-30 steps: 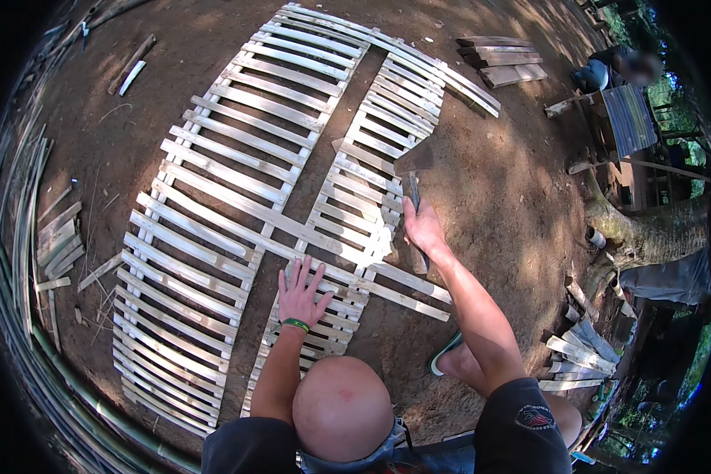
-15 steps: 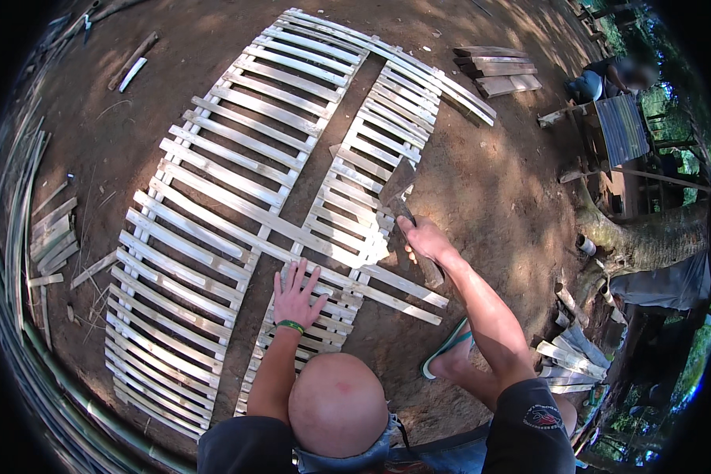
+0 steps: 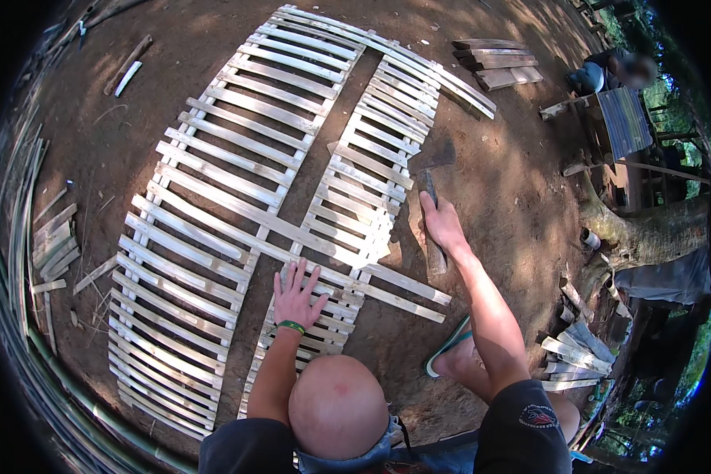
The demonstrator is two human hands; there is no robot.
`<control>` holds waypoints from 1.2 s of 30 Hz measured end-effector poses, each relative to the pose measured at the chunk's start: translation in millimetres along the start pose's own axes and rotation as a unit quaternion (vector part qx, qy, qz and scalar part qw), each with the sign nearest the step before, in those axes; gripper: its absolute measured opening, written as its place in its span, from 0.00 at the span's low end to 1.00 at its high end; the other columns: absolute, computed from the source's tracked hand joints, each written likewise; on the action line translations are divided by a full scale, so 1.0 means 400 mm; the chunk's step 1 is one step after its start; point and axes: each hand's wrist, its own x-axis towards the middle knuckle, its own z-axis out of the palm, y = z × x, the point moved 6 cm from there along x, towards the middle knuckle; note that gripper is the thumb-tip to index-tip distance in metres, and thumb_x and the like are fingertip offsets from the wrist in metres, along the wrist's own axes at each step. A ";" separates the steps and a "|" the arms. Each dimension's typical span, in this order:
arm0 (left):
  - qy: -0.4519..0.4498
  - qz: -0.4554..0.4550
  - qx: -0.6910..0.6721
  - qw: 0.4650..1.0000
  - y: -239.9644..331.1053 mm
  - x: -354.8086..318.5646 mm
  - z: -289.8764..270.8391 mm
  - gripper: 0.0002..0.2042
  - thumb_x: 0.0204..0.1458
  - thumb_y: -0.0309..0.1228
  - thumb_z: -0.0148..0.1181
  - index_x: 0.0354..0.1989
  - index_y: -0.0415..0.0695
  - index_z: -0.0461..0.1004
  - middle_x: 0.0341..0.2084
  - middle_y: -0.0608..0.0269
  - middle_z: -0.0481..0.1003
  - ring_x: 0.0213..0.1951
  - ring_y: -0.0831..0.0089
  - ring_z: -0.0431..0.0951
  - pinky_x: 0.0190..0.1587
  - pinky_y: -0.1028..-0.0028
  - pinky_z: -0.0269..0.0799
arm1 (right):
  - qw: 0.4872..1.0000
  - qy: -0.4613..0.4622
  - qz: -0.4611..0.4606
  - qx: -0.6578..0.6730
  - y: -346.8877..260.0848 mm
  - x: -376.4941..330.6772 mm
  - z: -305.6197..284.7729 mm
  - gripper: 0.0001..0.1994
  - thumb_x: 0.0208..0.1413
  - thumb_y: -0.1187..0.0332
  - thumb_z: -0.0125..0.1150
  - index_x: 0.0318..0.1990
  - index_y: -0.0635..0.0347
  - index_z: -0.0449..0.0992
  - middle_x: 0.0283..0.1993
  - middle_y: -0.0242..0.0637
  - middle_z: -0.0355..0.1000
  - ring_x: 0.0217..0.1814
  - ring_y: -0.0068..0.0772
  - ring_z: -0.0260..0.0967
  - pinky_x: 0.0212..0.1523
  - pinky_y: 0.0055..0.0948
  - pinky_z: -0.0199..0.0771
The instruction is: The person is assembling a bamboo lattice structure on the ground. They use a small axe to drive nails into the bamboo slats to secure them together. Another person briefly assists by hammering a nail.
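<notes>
My left hand (image 3: 295, 299) lies flat with fingers spread on the narrower slatted wooden panel (image 3: 347, 207), near where two longer slats (image 3: 407, 284) stick out to the right. In my right hand (image 3: 444, 224) is what looks like a hatchet (image 3: 438, 158), gripped by its wooden handle. Its dark, flared head points away from me, just right of the panel's edge and apart from it. Beside the narrow panel, to its left, lies a wider slatted panel (image 3: 237, 180). Both are made of pale slats across long rails.
My bent knee (image 3: 340, 403) and sandalled foot (image 3: 454, 359) are close by. Stacked boards (image 3: 498, 63) lie at the far right, short slats (image 3: 55, 241) and long bamboo poles (image 3: 95, 419) at the left. Split pieces (image 3: 577, 351) lie right. A person (image 3: 604, 73) sits beyond a tree trunk (image 3: 648, 237).
My right hand has moved slightly right and away from me, carrying the hatchet off the panel's edge; its head has turned outward. My left hand stays in place.
</notes>
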 end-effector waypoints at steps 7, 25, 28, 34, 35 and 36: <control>-0.005 -0.001 0.015 1.000 0.008 0.008 0.001 0.36 0.61 0.57 0.55 0.78 0.64 0.59 0.80 0.60 0.50 0.80 0.55 0.50 0.77 0.40 0.40 | 0.994 0.085 -0.051 0.055 -0.068 0.118 -0.038 0.25 0.72 0.48 0.51 0.43 0.67 0.74 0.25 0.41 0.74 0.21 0.36 0.76 0.26 0.39 0.77; -0.014 -0.004 0.001 1.000 0.007 0.003 0.001 0.36 0.61 0.58 0.55 0.77 0.61 0.62 0.79 0.57 0.53 0.79 0.52 0.51 0.77 0.39 0.39 | 0.965 -0.131 0.030 -0.224 0.095 0.021 0.048 0.31 0.71 0.45 0.47 0.57 0.71 0.76 0.37 0.56 0.82 0.47 0.54 0.82 0.52 0.47 0.78; -0.001 -0.010 0.000 1.000 -0.005 -0.006 -0.005 0.36 0.60 0.58 0.56 0.77 0.61 0.62 0.79 0.57 0.52 0.79 0.52 0.51 0.77 0.39 0.39 | 0.991 -0.071 0.092 -0.065 0.120 -0.010 0.023 0.29 0.71 0.46 0.48 0.55 0.70 0.76 0.38 0.59 0.81 0.49 0.59 0.82 0.54 0.50 0.77; -0.005 0.002 -0.002 1.000 0.009 0.008 -0.002 0.37 0.59 0.58 0.57 0.77 0.60 0.62 0.79 0.55 0.53 0.79 0.51 0.50 0.77 0.39 0.38 | 0.942 0.228 0.028 -0.243 0.404 0.077 -0.101 0.21 0.70 0.49 0.54 0.47 0.63 0.71 0.32 0.57 0.81 0.37 0.64 0.82 0.38 0.57 0.82; -0.004 -0.002 0.002 1.000 0.001 0.006 -0.002 0.37 0.59 0.58 0.57 0.77 0.60 0.62 0.79 0.55 0.54 0.79 0.51 0.50 0.77 0.39 0.38 | 0.949 0.197 0.086 -0.233 0.437 0.087 -0.107 0.21 0.69 0.53 0.57 0.53 0.64 0.70 0.41 0.61 0.80 0.44 0.66 0.81 0.44 0.54 0.83; -0.003 0.000 -0.001 1.000 0.007 0.012 0.002 0.37 0.58 0.58 0.57 0.76 0.60 0.63 0.79 0.55 0.54 0.79 0.51 0.50 0.77 0.39 0.38 | 0.937 0.227 0.079 -0.253 0.483 0.098 -0.127 0.23 0.68 0.54 0.59 0.58 0.65 0.68 0.50 0.64 0.76 0.52 0.67 0.77 0.51 0.54 0.80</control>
